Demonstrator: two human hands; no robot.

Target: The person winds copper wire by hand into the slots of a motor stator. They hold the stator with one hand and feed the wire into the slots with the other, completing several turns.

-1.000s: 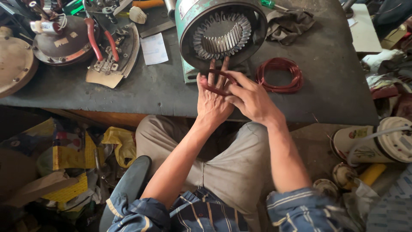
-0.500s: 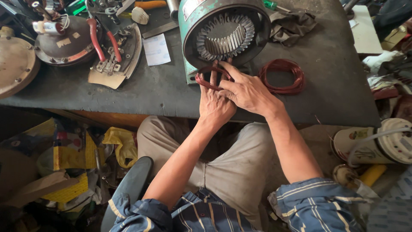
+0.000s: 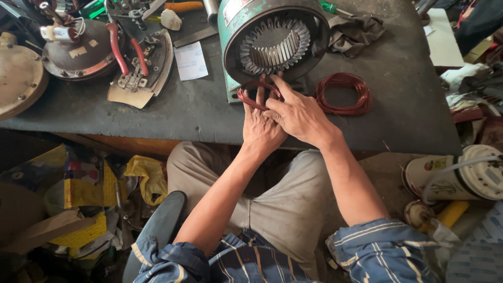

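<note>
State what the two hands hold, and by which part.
Both the left hand and right hand grip a small reddish copper wire coil by its near edge.

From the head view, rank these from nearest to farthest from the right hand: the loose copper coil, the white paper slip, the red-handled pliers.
From the right hand:
1. Loose copper coil, just to its right on the bench.
2. White paper slip, up and to the left, past the green motor housing.
3. Red-handled pliers, farther left still.

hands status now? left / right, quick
Left hand: fingers closed on the red copper wire coil at the mouth of the green motor stator.
Right hand: overlapping the left, fingers on the same coil; exact grip cannot be told.
</note>
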